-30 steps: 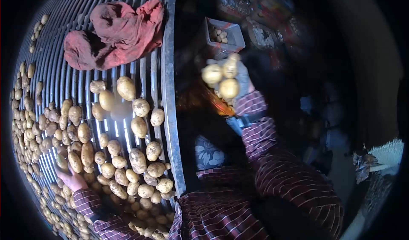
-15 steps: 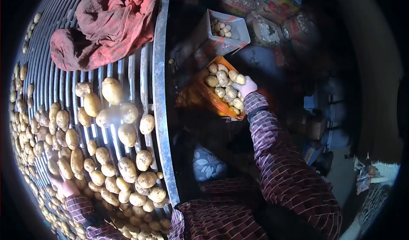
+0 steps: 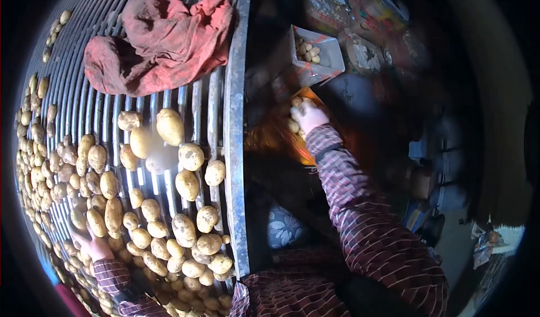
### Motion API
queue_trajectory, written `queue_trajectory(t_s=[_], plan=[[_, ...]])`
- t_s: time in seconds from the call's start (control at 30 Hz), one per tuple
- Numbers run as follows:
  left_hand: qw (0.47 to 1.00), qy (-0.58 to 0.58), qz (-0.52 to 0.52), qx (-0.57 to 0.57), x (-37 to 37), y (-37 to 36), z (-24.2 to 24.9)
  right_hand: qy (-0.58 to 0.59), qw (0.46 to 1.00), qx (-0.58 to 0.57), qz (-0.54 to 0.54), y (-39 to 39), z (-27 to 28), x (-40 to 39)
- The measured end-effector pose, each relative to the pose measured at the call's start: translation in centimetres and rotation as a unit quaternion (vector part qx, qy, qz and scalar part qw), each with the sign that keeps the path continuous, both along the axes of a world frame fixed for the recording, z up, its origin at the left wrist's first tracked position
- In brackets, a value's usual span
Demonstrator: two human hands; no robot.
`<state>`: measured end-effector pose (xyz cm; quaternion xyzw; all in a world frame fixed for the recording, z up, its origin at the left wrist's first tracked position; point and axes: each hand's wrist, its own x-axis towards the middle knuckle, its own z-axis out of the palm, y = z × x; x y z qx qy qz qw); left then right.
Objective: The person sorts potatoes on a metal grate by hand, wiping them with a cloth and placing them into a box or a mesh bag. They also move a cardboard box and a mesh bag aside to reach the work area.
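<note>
My right hand (image 3: 310,118) reaches into an orange-lined box (image 3: 313,96) of potatoes, its fingers curled round a potato at the box's upper end. The hand and forearm hide much of the contents; a few potatoes (image 3: 294,126) show to its left. On the slatted metal rack, my left hand (image 3: 94,246) lies low among many potatoes (image 3: 113,214), fingers stretched out and touching them. Both sleeves are dark checked cloth.
A dirty red cloth (image 3: 169,41) lies on the upper rack. The rack's metal edge (image 3: 238,120) runs between my hands. Behind the orange-lined box stands a white box (image 3: 332,68) with potatoes (image 3: 308,51). Filled bags (image 3: 363,52) stand at the back.
My right hand has moved from the box's right side to its upper left, over the potatoes. The view has shifted, moving the rack rightward; my left hand stays among the potatoes.
</note>
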<state>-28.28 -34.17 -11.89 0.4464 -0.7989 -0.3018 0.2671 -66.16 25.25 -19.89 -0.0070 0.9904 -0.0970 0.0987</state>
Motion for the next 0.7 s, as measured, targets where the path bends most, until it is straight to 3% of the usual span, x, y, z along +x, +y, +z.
queue_trajectory(t_s=[0.03, 0.1, 0.13, 0.17, 0.23, 0.3, 0.33, 0.37, 0.43, 0.47, 0.5, 0.53, 0.57, 0.63, 0.7], plan=[[1.000, -0.024, 0.008, -0.010, -0.3, 0.7, 0.7, 0.066, 0.997, 0.003, -0.042, -0.8, 2.6, -0.3], [1.000, -0.026, -0.006, -0.011, 0.0, 0.6, 0.6, 0.254, 0.964, -0.073, 0.004, 0.3, 1.7, -1.8], [1.000, -0.018, -0.004, 0.006, -0.1, 0.7, 0.5, 0.292, 0.955, -0.042, 0.030, 0.1, 0.2, -2.1], [1.000, -0.007, 0.000, 0.022, -0.3, 0.7, 0.5, 0.259, 0.960, 0.050, 0.092, 0.8, -3.6, -2.2], [0.999, 0.004, -0.030, 0.025, -0.5, 0.9, 0.9, 0.092, 0.954, 0.226, 0.173, -1.0, -5.0, 2.0], [0.999, 0.015, -0.051, 0.011, -0.3, 0.5, 0.6, -0.037, 0.994, 0.049, 0.085, -0.9, -6.9, -0.8], [0.998, 0.039, -0.031, 0.046, -0.2, 0.4, 0.4, -0.108, 0.991, 0.044, 0.066, -0.6, -5.8, -1.2], [0.994, 0.067, -0.012, 0.083, -0.4, 0.7, 0.5, -0.064, 0.996, -0.044, 0.036, -1.2, -3.3, -0.7], [0.998, -0.009, -0.061, -0.012, 0.5, -0.5, 0.1, 0.012, 0.988, -0.153, 0.018, -2.5, 1.1, 0.5], [0.997, -0.038, -0.056, -0.027, 0.6, -0.7, 0.6, 0.035, 0.953, -0.298, 0.035, -3.2, 2.9, 2.0], [0.999, 0.044, -0.023, 0.019, 0.6, -0.3, 1.3, -0.106, 0.866, -0.488, -0.038, -4.7, 6.7, 4.1], [0.989, 0.132, 0.010, 0.058, 0.6, 0.1, 2.0, -0.147, 0.797, -0.585, -0.041, -6.3, 10.2, 6.5], [0.981, 0.153, 0.048, 0.106, -0.4, 2.6, 5.4, -0.189, 0.758, -0.624, -0.007, -7.5, 13.1, 8.7], [0.986, 0.160, -0.025, 0.045, -2.4, 8.9, 11.2, -0.265, 0.692, -0.670, 0.046, -10.0, 18.1, 12.5], [0.994, -0.027, -0.090, -0.058, -2.7, 14.2, 12.3, -0.404, 0.526, -0.746, 0.053, -11.8, 18.6, 14.8]])
